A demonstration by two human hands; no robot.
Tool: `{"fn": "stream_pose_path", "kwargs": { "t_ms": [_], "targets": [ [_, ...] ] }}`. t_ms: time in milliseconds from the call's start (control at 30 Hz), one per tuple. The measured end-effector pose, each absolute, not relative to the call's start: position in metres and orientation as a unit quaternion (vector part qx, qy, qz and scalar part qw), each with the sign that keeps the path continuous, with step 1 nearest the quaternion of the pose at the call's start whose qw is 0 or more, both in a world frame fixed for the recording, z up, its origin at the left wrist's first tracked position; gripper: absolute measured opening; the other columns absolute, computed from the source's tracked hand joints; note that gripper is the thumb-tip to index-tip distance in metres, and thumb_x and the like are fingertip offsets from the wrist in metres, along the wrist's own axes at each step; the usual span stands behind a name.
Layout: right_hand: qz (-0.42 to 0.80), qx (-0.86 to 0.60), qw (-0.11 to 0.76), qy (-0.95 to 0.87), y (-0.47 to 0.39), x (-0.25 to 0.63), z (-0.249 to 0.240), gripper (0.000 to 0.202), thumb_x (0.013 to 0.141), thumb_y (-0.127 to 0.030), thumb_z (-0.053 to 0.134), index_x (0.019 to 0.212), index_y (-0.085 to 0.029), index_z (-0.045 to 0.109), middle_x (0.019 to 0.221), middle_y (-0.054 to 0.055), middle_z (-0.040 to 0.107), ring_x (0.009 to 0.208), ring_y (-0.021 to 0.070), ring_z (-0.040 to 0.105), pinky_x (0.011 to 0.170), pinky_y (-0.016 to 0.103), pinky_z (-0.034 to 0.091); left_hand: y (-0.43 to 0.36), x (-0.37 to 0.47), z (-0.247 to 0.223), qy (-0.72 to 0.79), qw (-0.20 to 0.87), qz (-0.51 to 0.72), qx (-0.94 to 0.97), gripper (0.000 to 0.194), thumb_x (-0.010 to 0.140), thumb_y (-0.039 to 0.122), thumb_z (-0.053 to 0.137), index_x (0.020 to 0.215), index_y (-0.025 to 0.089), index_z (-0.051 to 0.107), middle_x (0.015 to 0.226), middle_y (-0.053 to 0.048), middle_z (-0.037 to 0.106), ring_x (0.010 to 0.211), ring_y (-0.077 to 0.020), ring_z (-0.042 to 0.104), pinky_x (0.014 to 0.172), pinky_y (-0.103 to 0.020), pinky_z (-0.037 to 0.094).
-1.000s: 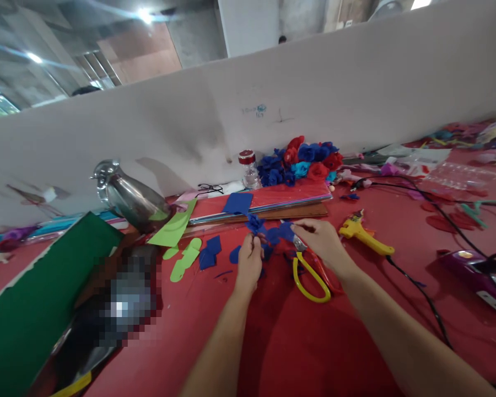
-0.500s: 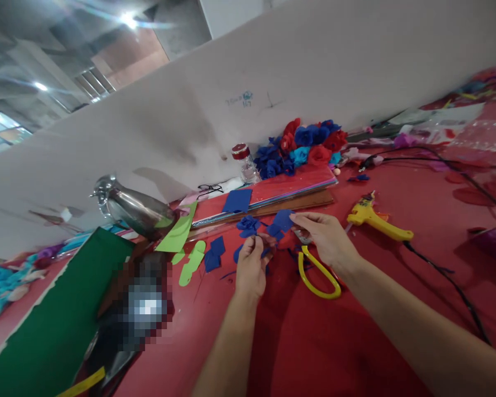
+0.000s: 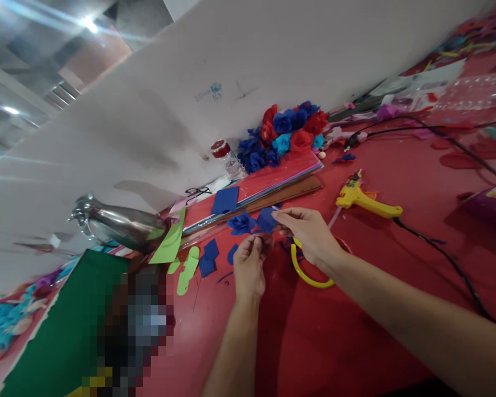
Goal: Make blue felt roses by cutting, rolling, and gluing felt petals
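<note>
Between finger and thumb, my left hand (image 3: 251,262) is closed on a dark blue paper flower (image 3: 240,223), whose petals stick out above the fingertips. My right hand (image 3: 308,229) pinches a dark blue paper petal (image 3: 266,219) by its right edge, close beside the flower; whether the two touch I cannot tell. Under my right hand lie scissors with a yellow handle (image 3: 310,280), partly hidden by the hand. Cut blue paper pieces (image 3: 209,258) and light green paper shapes (image 3: 188,270) rest left of my left hand.
A yellow glue gun (image 3: 366,201) with a black cord lies at right. Behind my hands are stacked paper sheets (image 3: 268,179), a red-lidded jar (image 3: 228,157) and a heap of paper flowers (image 3: 285,135). A metal jug (image 3: 119,221) and green board (image 3: 66,325) stand left.
The view has shifted and tilted. The petal in my right hand now sits closer to the flower, and my right hand covers more of the scissors.
</note>
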State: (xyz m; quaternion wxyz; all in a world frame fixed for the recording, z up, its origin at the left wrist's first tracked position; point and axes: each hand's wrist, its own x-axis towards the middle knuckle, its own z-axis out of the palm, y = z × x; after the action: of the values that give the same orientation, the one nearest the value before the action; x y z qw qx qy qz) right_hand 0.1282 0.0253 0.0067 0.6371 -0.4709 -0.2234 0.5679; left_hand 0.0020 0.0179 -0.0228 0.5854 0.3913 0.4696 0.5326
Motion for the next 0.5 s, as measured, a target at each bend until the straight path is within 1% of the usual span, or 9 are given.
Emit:
{"fn": "stream_pose_path", "kwargs": {
  "t_ms": [200,367,500],
  "targets": [
    [0.576,-0.466,0.64,-0.204,0.025,0.128,0.01,0.024,0.052,-0.037,0.081,0.058,-0.018,0.067,0.055,-0.002,0.063,0.053,0.0096,0.057,0.052,0.022,0.044,0.02,0.003,-0.03,0.483,0.571,0.55,0.372,0.028,0.063,0.038,0.079,0.076,0.016,0.07,0.082,-0.004,0.072,0.081,-0.0171,0.068,0.088,-0.038,0.052],
    [0.596,-0.455,0.638,-0.173,0.024,0.128,0.013,0.017,0.055,-0.028,0.078,0.057,-0.017,0.066,0.054,-0.003,0.063,0.05,0.0078,0.055,0.051,0.021,0.043,0.022,0.006,-0.033,0.482,0.566,0.578,0.337,0.03,0.056,0.035,0.084,0.075,0.015,0.072,0.079,-0.004,0.073,0.077,-0.0172,0.069,0.088,-0.041,0.053],
    [0.616,-0.444,0.636,-0.14,0.023,0.125,0.013,0.013,0.058,-0.025,0.075,0.056,-0.017,0.065,0.053,-0.003,0.063,0.048,0.0073,0.054,0.049,0.02,0.042,0.021,0.009,-0.034,0.486,0.559,0.596,0.311,0.034,0.049,0.033,0.087,0.074,0.016,0.073,0.077,-0.003,0.074,0.076,-0.0174,0.07,0.087,-0.041,0.054]
  ]
}}
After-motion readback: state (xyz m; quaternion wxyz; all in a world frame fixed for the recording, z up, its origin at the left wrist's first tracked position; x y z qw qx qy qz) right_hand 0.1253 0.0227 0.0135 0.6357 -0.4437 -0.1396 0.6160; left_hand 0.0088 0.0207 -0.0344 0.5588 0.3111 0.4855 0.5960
